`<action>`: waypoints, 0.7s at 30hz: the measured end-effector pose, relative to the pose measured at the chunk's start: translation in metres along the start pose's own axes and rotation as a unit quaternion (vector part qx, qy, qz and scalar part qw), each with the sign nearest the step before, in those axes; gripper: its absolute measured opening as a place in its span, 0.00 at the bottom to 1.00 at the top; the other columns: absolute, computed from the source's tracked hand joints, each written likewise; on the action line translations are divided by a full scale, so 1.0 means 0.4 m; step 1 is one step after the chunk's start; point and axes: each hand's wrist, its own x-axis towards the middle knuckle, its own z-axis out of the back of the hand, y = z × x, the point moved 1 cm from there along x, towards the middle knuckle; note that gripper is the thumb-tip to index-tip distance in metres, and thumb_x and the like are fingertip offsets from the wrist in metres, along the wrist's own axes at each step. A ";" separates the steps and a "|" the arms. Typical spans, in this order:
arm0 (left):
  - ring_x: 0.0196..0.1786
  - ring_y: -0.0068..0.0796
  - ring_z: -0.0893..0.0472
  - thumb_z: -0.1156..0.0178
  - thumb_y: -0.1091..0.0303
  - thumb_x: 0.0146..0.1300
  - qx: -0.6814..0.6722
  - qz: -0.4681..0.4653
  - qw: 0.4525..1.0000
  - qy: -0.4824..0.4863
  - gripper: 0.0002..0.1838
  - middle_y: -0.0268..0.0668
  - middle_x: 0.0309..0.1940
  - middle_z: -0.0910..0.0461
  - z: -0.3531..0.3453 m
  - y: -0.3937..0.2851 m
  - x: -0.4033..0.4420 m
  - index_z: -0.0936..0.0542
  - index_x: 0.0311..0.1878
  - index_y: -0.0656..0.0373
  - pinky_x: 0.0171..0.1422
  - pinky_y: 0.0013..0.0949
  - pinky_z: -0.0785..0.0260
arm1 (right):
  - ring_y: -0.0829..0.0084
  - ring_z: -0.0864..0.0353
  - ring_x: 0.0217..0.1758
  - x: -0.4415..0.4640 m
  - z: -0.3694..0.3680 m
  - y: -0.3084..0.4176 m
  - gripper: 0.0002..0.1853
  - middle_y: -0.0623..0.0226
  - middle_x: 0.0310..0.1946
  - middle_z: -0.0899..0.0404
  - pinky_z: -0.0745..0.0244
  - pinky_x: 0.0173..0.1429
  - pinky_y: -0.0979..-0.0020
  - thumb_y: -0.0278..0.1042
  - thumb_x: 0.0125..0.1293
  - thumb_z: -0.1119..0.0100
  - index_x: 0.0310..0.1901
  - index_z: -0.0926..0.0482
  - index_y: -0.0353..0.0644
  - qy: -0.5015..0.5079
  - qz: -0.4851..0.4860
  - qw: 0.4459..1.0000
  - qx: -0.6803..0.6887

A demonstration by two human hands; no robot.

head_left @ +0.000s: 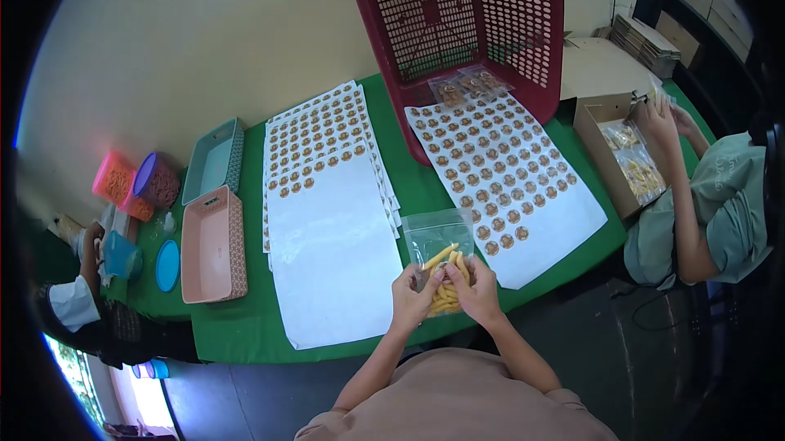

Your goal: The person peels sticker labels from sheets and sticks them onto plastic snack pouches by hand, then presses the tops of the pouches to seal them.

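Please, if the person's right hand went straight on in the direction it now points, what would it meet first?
Most likely the clear plastic bag holding yellow stick-shaped pieces: the right hand already touches it. Beyond the bag, depth is unclear.

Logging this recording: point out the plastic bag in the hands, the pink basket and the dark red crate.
Plastic bag (435,242): head view, clear front above the yellow pieces.
Pink basket (209,240): head view, inside bottom.
Dark red crate (431,11): head view, perforated wall.
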 end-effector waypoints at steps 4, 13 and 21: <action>0.20 0.12 0.40 0.41 0.64 0.53 0.009 -0.035 0.996 -0.079 0.13 0.26 0.15 0.36 -0.074 -0.004 0.016 0.31 0.23 0.63 0.21 0.21 0.47 | 0.79 0.29 0.25 0.020 0.054 -0.041 0.11 0.59 0.21 0.26 0.33 0.28 0.75 0.31 0.55 0.45 0.32 0.32 0.31 0.047 0.015 0.994 0.098; 0.19 0.12 0.39 0.41 0.64 0.53 -0.001 -0.044 0.991 -0.124 0.14 0.27 0.15 0.35 -0.238 0.010 0.065 0.32 0.22 0.63 0.21 0.21 0.46 | 0.80 0.28 0.26 0.096 0.210 -0.029 0.09 0.58 0.23 0.25 0.32 0.29 0.76 0.29 0.55 0.46 0.31 0.31 0.31 0.094 0.019 0.995 0.033; 0.50 0.31 0.42 0.43 0.62 0.53 0.102 -0.066 0.986 -0.113 0.27 0.45 0.46 0.45 -0.360 -0.031 0.060 0.44 0.48 0.66 0.50 0.36 0.45 | 0.74 0.27 0.23 0.195 0.320 -0.079 0.10 0.58 0.21 0.28 0.33 0.27 0.73 0.32 0.57 0.48 0.29 0.31 0.33 0.088 -0.026 0.992 -0.091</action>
